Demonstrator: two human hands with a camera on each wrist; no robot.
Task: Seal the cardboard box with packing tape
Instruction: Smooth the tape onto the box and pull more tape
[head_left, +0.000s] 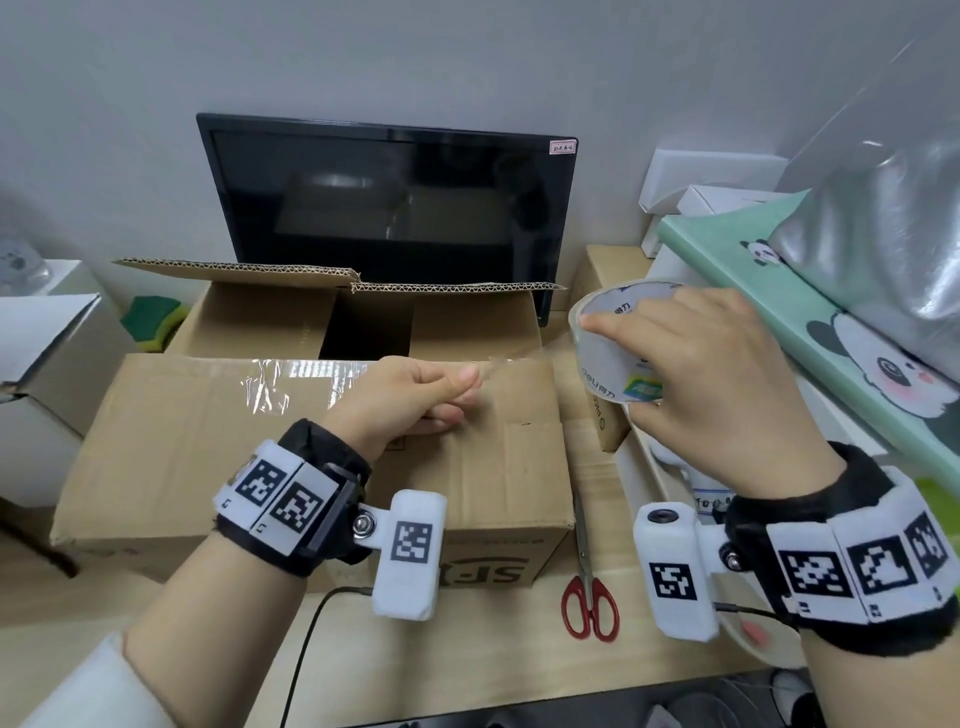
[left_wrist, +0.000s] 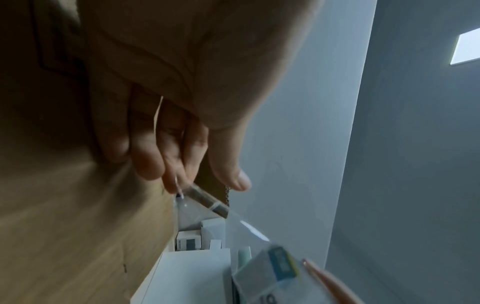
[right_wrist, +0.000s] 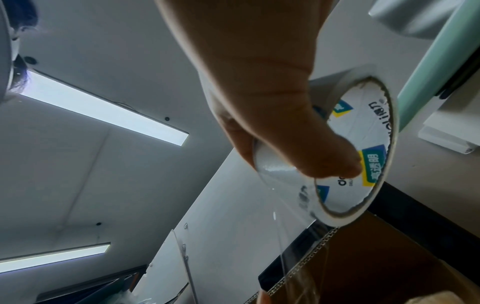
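Tape strip (head_left: 511, 358) stretched crosswise: left hand (head_left: 410, 400) to roll (head_left: 615, 348).

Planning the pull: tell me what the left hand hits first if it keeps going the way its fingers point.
Probably the tape roll gripped by the right hand; the left hand points right along the stretched tape strip. Depth uncertain.

Red-handled scissors (head_left: 588, 597) lie near me on the counter (head_left: 467, 649), a dark monitor (head_left: 387, 208) stands far back.

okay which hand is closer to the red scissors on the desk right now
Right. The right hand grips the tape roll above and behind the red scissors. The left hand pinches the tape end over the cardboard box, farther off.
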